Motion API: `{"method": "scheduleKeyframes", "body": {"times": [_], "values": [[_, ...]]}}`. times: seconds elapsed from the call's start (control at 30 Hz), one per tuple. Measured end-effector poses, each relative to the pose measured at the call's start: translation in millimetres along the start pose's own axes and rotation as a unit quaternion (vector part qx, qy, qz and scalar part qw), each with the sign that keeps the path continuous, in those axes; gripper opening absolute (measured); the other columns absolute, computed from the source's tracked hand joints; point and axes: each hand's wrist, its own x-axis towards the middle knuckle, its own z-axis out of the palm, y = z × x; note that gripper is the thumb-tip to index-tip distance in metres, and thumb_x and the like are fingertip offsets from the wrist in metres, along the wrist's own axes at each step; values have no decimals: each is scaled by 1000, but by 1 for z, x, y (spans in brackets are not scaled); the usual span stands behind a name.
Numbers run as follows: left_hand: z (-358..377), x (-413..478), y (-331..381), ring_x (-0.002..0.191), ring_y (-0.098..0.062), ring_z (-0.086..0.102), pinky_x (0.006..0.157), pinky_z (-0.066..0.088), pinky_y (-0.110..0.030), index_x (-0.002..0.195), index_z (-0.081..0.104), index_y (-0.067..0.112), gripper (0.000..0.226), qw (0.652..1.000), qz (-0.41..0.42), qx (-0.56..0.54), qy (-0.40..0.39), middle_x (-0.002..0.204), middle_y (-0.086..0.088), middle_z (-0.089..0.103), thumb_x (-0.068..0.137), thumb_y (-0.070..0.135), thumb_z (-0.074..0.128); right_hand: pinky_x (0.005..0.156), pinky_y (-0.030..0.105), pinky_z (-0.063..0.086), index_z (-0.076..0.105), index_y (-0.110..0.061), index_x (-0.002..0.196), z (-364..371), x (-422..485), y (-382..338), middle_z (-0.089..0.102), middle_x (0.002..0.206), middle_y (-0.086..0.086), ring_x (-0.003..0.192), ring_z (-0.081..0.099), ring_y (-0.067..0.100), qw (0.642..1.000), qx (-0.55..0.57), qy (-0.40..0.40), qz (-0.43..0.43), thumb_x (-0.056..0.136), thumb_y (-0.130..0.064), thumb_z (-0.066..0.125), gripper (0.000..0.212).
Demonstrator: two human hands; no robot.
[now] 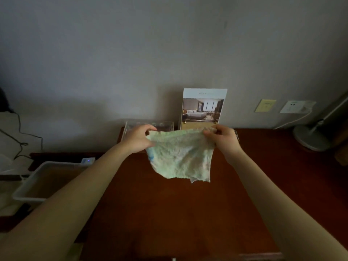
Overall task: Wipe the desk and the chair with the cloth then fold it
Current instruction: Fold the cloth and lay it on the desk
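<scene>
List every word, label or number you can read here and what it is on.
None can be read.
Standing photo card: faint heading line along its top, too blurred.
Yellow wall plate: dark marks, too small.
White wall plate: dark marks, too small.
Small white device with a blue light: no text visible.

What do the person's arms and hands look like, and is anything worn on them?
Both the left forearm and the right forearm are bare as far as the frame shows, with no sleeve. The left hand and the right hand are bare too: no glove, watch or ring shows plainly in the dim light.
</scene>
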Motion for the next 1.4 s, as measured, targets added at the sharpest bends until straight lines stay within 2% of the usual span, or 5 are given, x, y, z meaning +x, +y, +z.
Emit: {"method": "scheduleKeyframes", "body": {"times": [0.13, 0.47, 0.8, 0.97, 1.4], "values": [[-25, 16, 7, 86, -19, 58, 73, 45, -28, 101, 63, 9, 34, 998, 7, 14, -54, 98, -5, 64, 71, 4, 77, 49, 19, 46, 58, -13, 72, -29, 9, -14, 59, 66, 0, 56, 59, 9, 1000, 23, -14, -11, 85, -12, 67, 16], [-47, 14, 16, 36, -3, 34, 37, 26, -13, 62, 68, 17, 50, 953, -84, 8, -291, 42, 4, 42, 46, 63, 81, 68, 31, 56, 64, -4, 89, -70, 28, 15, 69, 85, 6, 77, 67, 19, 979, 57, -146, 128, 82, -10, 67, 10], [109, 55, -73, 102, -28, 63, 84, 45, -31, 108, 70, 2, 23, 992, -95, 83, -8, 108, -16, 69, 93, 12, 56, 49, 25, 45, 72, -8, 93, 6, 77, 155, 60, 63, -2, 51, 51, 13, 976, -109, -22, 186, 84, -11, 68, 11], [144, 16, -102, 113, -23, 58, 94, 42, -28, 120, 63, 9, 29, 987, -78, 138, -21, 124, -10, 62, 94, 9, 52, 73, 43, 56, 73, -12, 99, 18, 31, 184, 69, 74, -6, 77, 68, 31, 972, -137, -104, 158, 87, -15, 66, 14], [171, -28, -137, 126, -13, 46, 103, 40, -30, 119, 65, 24, 30, 939, -100, 272, -185, 141, 4, 45, 94, 19, 50, 62, 12, 41, 72, -13, 101, 12, -20, 234, 59, 88, -10, 79, 56, 7, 903, -295, -293, 107, 89, -19, 62, 17]]}}
